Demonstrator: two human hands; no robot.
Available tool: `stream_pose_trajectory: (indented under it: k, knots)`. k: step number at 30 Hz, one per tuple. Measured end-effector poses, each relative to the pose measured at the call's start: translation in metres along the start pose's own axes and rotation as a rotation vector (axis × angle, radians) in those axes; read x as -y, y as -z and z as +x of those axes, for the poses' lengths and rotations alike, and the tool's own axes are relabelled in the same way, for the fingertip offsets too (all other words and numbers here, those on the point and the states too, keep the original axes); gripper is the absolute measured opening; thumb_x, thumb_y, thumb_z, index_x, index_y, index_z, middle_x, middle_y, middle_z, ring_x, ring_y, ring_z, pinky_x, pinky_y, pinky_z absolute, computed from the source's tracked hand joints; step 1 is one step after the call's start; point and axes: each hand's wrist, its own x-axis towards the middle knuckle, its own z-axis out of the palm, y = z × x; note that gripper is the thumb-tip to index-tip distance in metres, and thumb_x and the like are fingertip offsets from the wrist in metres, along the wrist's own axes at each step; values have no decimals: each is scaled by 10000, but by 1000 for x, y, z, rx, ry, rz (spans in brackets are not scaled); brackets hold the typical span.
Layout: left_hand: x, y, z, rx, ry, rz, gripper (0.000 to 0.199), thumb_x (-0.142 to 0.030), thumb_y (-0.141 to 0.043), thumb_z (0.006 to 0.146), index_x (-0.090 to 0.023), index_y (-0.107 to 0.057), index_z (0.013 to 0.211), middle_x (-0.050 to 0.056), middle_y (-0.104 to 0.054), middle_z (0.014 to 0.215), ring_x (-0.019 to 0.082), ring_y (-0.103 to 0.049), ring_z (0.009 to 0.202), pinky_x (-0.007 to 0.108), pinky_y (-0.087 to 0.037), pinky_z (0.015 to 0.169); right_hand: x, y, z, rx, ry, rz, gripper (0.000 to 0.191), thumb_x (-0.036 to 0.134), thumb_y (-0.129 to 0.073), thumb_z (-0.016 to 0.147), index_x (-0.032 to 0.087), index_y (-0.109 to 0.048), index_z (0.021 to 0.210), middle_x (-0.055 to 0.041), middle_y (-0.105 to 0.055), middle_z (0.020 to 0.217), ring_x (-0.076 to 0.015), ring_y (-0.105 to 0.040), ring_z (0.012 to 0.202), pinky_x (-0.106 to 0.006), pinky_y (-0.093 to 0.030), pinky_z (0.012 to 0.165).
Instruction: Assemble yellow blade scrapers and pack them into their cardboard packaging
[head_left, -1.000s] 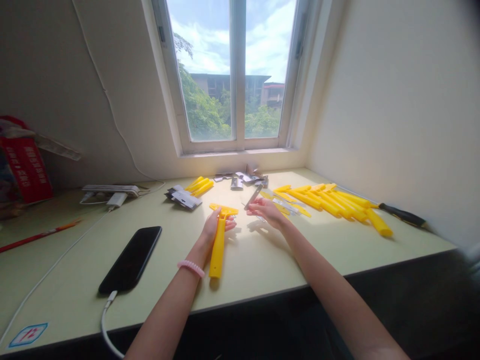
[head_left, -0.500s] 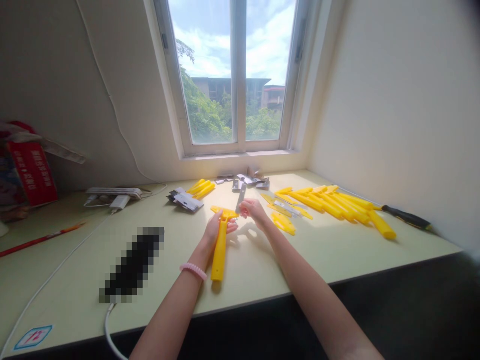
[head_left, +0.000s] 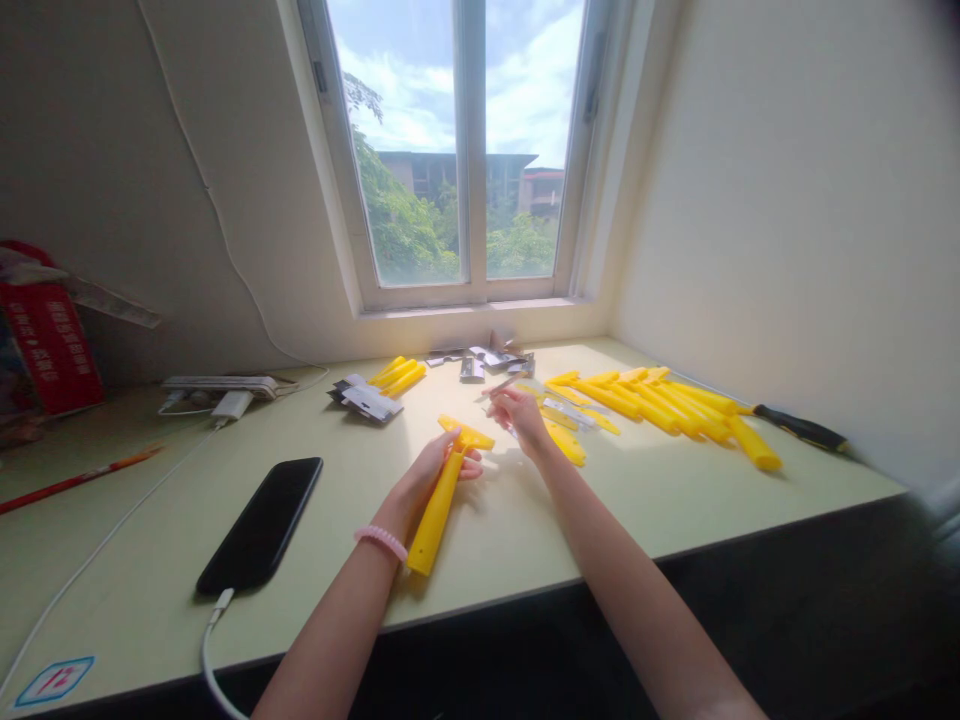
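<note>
My left hand (head_left: 429, 470) is closed around the neck of a yellow scraper (head_left: 436, 515). Its wide head points away from me and its handle comes back toward the desk's front edge. A thin metal blade (head_left: 507, 384) is pinched in the fingers of my right hand (head_left: 519, 414), a little beyond the scraper head and to its right. The blade and the scraper are apart. Just right of that hand lie flat yellow pieces (head_left: 566, 444) and clear-looking strips (head_left: 562, 412).
Several yellow handles (head_left: 675, 405) lie in a row at the right, beside a black screwdriver (head_left: 799, 430). Grey-silver packets (head_left: 371, 402) and more yellow handles (head_left: 397, 375) sit at the back. On the left are a phone (head_left: 260, 525) on a cable and a power strip (head_left: 221, 384).
My right hand has turned the blade from steeply upright to nearly level and moved it slightly right, away from the scraper. The scraper has tilted, its head swinging right and its handle end left.
</note>
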Motion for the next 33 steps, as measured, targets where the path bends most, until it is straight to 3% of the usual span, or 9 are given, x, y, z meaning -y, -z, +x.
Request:
stream_pose_trajectory:
  k: [2,4,7,12,17,20,23,26,33]
  knots:
    - [1,-2,-3,47,7,-3,215,-296,-460,826,-93,-528,809,89,-591,667,125,-569,490,238,-486,484,1,-3,-1,86,29,50,271,291,-542,677,153,-660,879,-53,-670,738,-124,-564,605,-228,-408,521]
    - [1,-4,-5,100,11,-13,217,-304,-458,829,-99,-521,796,79,-583,656,109,-551,473,227,-473,480,1,-6,-2,171,49,106,282,282,-516,698,176,-659,916,-77,-669,948,-164,-599,822,-273,-455,681]
    - [0,-6,-7,139,5,-22,203,-305,-458,831,-112,-505,789,66,-574,650,96,-533,461,213,-453,463,1,-7,-3,194,55,139,287,304,-462,738,179,-663,899,-89,-658,1001,-196,-586,925,-323,-455,760]
    - [-2,-8,-9,152,-6,-1,175,-284,-459,822,-126,-503,764,42,-552,598,105,-526,458,225,-450,467,0,-3,-5,155,113,-18,256,240,-608,636,179,-658,879,-57,-671,914,-180,-608,817,-318,-458,752]
    - [0,-7,-9,174,-50,75,166,-276,-471,810,-119,-524,801,30,-550,581,108,-518,442,237,-448,483,0,-2,-7,249,66,-76,529,172,-626,602,222,-569,1125,-31,-674,853,-160,-617,718,-314,-474,687]
    - [1,-6,-8,137,-100,133,188,-288,-478,806,-113,-543,835,28,-553,573,123,-532,452,255,-459,504,0,-3,-8,257,45,-144,419,198,-656,590,183,-630,1008,-28,-674,751,-170,-617,718,-300,-475,657]
    - [2,-5,-8,131,-129,191,214,-308,-463,811,-115,-553,830,44,-572,589,122,-534,448,249,-454,496,1,-5,-9,258,54,-167,271,251,-673,593,162,-672,849,-39,-678,771,-173,-615,730,-318,-476,694]
    - [2,-5,-7,130,-154,211,215,-315,-452,812,-124,-551,824,51,-581,592,121,-534,446,244,-449,487,0,-6,-9,226,84,-188,246,265,-684,586,171,-680,814,-35,-677,797,-168,-609,743,-315,-470,717]
    - [-1,-10,-11,119,-142,216,229,-343,-465,804,-128,-539,834,27,-547,524,114,-498,394,223,-389,402,-11,-4,-5,249,96,-387,148,283,-659,611,156,-667,688,-6,-628,640,-137,-557,619,-260,-433,591]
